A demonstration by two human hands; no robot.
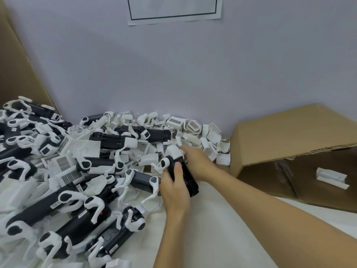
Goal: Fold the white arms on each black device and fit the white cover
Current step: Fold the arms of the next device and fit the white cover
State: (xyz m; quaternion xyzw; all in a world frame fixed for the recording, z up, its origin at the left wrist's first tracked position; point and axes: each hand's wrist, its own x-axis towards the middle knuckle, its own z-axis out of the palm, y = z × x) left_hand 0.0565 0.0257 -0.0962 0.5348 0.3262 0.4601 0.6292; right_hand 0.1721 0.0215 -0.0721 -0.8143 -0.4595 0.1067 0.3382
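A black device (pixel 188 177) with white arms lies between my two hands near the middle of the table. My left hand (pixel 173 188) grips its near side, thumb laid on top. A white cover (pixel 173 151) sits on the device's far end. My right hand (pixel 197 163) holds the device's right side, its blurred fingers touching the cover. One white arm with a black pad (pixel 164 163) shows at the device's left.
A big heap of black devices with unfolded white arms (pixel 63 190) fills the left. Loose white covers (pixel 193 132) lie piled along the wall. An open cardboard box (pixel 301 155) lies on its side at the right. Cardboard (pixel 17 70) leans at far left.
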